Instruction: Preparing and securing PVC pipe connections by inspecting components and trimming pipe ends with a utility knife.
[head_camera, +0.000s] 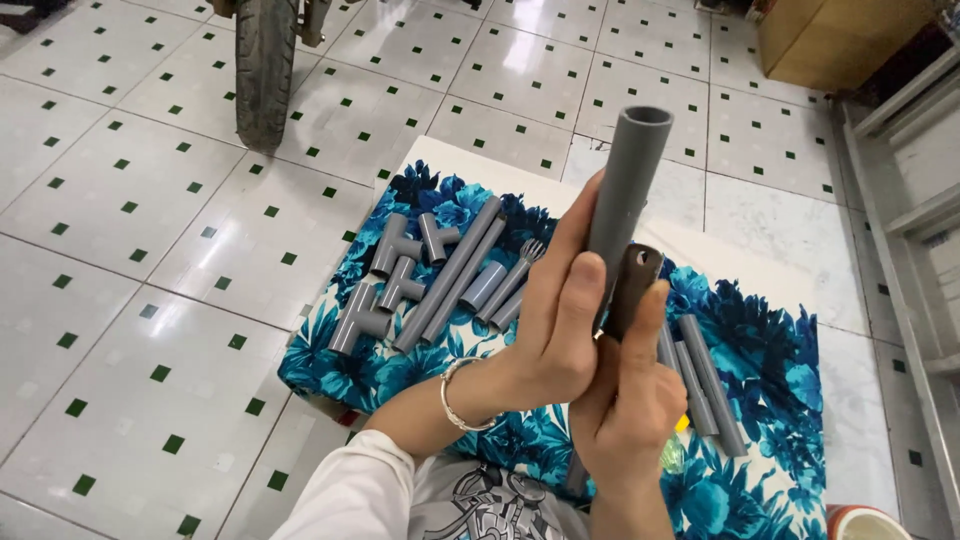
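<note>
While your left hand (560, 320) wraps its fingers around the lower part of the grey pipe (625, 180) and holds it upright in front of you, your right hand (630, 400) closes on a dark brown tool handle (632, 285) pressed against the pipe's side. Both hands are shut in a firm grasp, thumbs forward. Whether a blade or an edge meets the pipe I cannot tell; it is hidden between your palms. By the look of it, you are working the pipe's lower end with the tool, trimming or scraping it, and any stroke there would call for a steady left grip and a short, controlled push away from your fingers.

The pipe is smooth, matt grey plastic, a straight round tube with an open mouth at the top. A thin metal bangle (462, 395) circles your left wrist.

Below your hands lies a cloth (770, 370) printed with blue flowers, spread over a low white bench (470, 165). On it rest grey tee fittings (395, 265), long pipes (455, 270) laid side by side and a short coupling (484, 285). More pipe lengths (705, 375) lie to the right. Around it, glossy white floor tiles (150, 190) carry small dark squares, and a motorcycle tyre (266, 65) stands beyond.
</note>
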